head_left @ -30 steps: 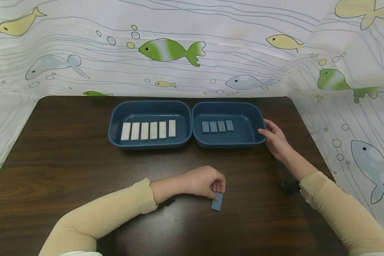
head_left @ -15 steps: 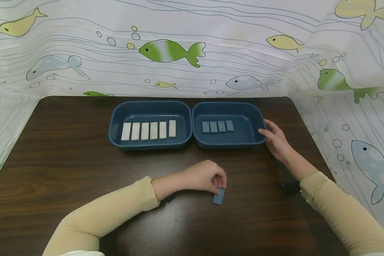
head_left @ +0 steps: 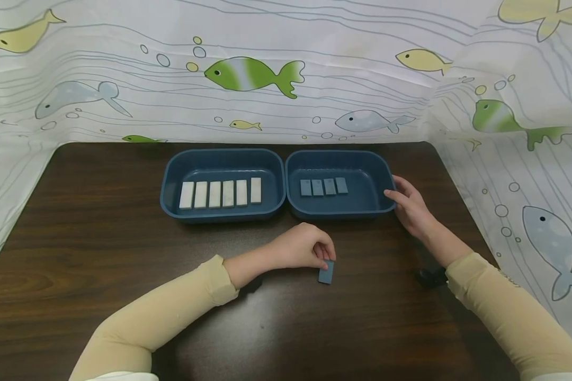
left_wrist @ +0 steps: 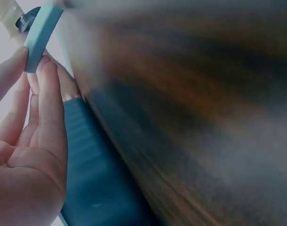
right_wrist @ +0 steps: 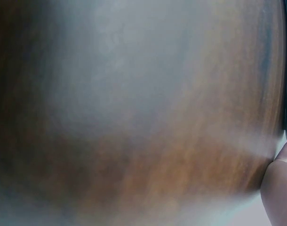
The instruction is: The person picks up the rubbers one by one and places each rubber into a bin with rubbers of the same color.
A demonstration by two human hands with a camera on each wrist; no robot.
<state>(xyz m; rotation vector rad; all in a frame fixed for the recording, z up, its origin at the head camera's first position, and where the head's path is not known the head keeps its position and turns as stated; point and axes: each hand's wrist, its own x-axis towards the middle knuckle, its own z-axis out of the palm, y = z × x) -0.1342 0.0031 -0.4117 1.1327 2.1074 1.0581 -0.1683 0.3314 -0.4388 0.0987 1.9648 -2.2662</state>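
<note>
My left hand (head_left: 301,246) pinches a small blue rectangular tile (head_left: 326,272) between thumb and fingertips, in front of the right-hand bin. In the left wrist view the tile (left_wrist: 41,37) shows edge-on, its end gripped by the thumb and a fingertip. My right hand (head_left: 411,208) grips the right end of the right blue bin (head_left: 339,214), thumb over the rim and fingers behind the outer wall. Inside that bin lies a row of several blue tiles (head_left: 317,188). Only part of the right thumb (right_wrist: 281,183) shows in the right wrist view.
A second blue bin (head_left: 223,217) stands against the left side of the first, holding a row of several white tiles (head_left: 214,194). Both sit toward the back of a dark wooden table (head_left: 100,238). A fish-print sheet (head_left: 267,116) rises behind and at the sides.
My left hand has moved away from me, toward the bins, carrying the blue tile. The right hand keeps its hold on the bin's end.
</note>
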